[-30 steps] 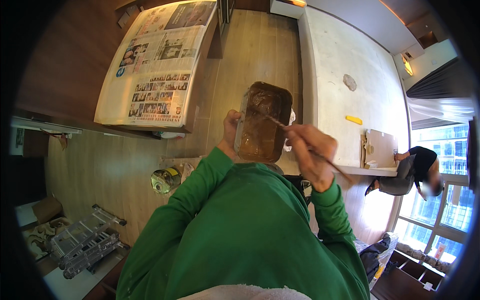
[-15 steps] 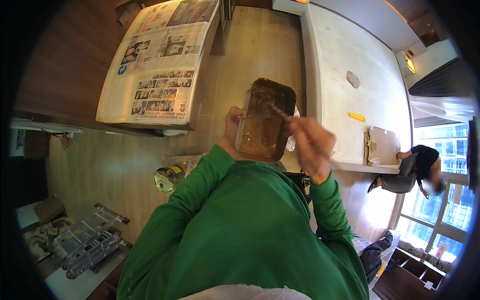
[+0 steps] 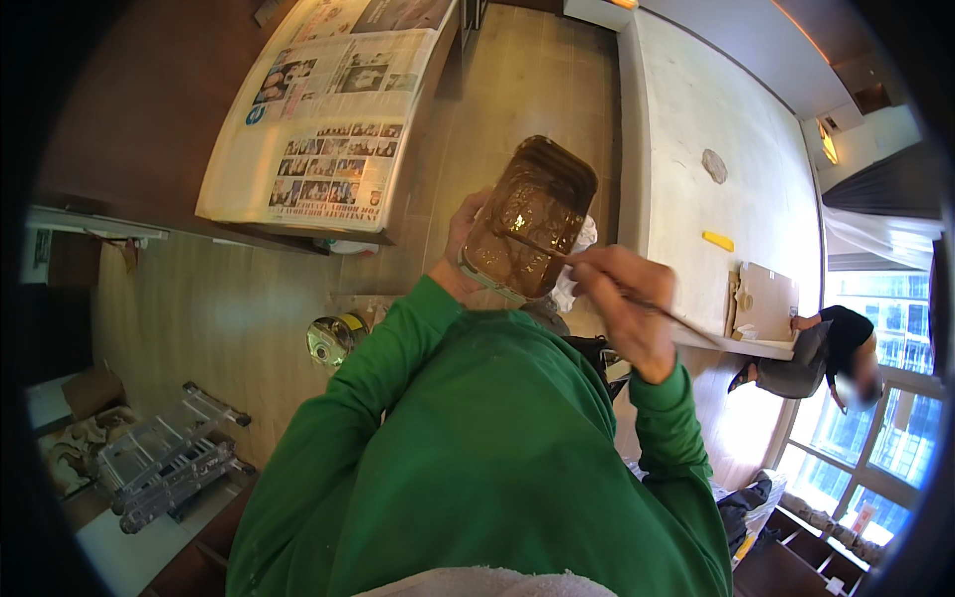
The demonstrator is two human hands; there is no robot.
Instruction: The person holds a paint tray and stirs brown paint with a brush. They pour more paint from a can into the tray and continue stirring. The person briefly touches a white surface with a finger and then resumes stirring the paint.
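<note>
Rectangular container swung clockwise since earlier frame, far end angled right (head view) | between the hands, above floor | left hand: grasping its left side | right hand: pinching thin stick, tip inside brown interior | right: yellow strip on pale platform

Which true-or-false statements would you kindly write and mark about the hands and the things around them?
1. The left hand holds the rectangular container. True.
2. The right hand is empty. False: the right hand holds a thin rod.
3. Newspaper lies at the upper left. True.
4. The yellow object lies inside the container. False: the yellow object lies on the pale surface at the right.
5. A metal ladder is at the lower left. True.
</note>
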